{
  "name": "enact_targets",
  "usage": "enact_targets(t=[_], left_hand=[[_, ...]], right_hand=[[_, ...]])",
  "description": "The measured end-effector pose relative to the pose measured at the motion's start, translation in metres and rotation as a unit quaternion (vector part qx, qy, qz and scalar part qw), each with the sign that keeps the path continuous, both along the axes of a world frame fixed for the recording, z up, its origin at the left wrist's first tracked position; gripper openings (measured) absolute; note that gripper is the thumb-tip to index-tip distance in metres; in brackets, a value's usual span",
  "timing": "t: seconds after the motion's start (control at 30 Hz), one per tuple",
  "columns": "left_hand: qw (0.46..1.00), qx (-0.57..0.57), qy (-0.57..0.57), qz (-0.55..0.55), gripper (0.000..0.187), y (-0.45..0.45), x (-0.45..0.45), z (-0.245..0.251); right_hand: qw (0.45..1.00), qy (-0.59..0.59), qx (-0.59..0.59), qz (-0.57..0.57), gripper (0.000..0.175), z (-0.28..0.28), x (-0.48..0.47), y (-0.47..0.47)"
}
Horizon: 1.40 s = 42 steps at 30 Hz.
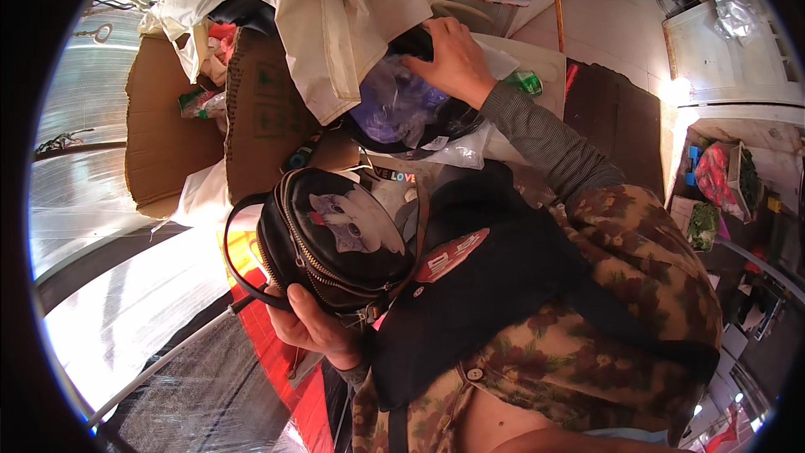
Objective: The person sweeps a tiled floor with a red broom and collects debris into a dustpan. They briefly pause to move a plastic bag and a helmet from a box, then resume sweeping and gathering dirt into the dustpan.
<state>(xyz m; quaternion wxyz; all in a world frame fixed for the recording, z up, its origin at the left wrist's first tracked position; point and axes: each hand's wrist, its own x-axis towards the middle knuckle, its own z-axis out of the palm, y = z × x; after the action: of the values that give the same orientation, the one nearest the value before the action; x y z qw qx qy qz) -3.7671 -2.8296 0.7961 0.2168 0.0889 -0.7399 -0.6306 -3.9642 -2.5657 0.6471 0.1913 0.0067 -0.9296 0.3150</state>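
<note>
My left hand [311, 327] holds a small black zippered bag [283, 226] by its lower side. The bag has a cat picture on its front and a loop handle. Farther up, my right hand [449, 60] rests at the edge of a black container or bag [462, 123], its thumb spread from its fingers. Purple material under clear plastic [393, 97] lies within the black edge. White sheeting [339, 19] drapes beside this hand. Its fingertips are partly hidden, so I cannot tell whether they grip anything.
A cardboard box [264, 126] with open flaps stands at the left of the white sheeting. A green wrapper [525, 82] lies on a pale surface right of my right hand. A wooden stick [556, 3] leans behind. Produce and containers stand at far right.
</note>
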Motion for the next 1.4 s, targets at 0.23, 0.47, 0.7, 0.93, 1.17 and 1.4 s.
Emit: enact_targets(t=[0.23,0.47,0.7,0.93,1.17,1.4], left_hand=[[1.0,-0.008,-0.009,0.004,0.03,0.008,-0.006,-0.002],[1.0,-0.016,-0.014,0.021,0.031,0.011,-0.006,-0.006],[0.994,-0.104,0.029,0.034,0.032,-0.048,0.019,-0.001],[0.993,-0.057,0.042,0.096,0.033,-0.129,0.09,-0.01],[0.983,-0.026,0.035,0.179,0.033,-0.156,0.119,-0.031],[0.98,-0.004,-0.023,0.199,0.033,-0.169,0.132,-0.056]], right_hand=[[0.937,-0.279,-0.208,-0.03,0.079,-0.065,0.012,0.016],[0.891,-0.324,-0.319,0.002,0.044,-0.034,0.03,0.061],[0.879,-0.359,-0.285,0.129,0.046,0.028,0.104,0.169],[0.946,-0.201,-0.235,0.097,0.042,0.05,0.118,0.249],[0.954,-0.09,-0.224,0.179,0.04,0.17,0.003,0.172],[0.913,-0.121,-0.182,0.345,0.038,0.252,-0.139,-0.04]])
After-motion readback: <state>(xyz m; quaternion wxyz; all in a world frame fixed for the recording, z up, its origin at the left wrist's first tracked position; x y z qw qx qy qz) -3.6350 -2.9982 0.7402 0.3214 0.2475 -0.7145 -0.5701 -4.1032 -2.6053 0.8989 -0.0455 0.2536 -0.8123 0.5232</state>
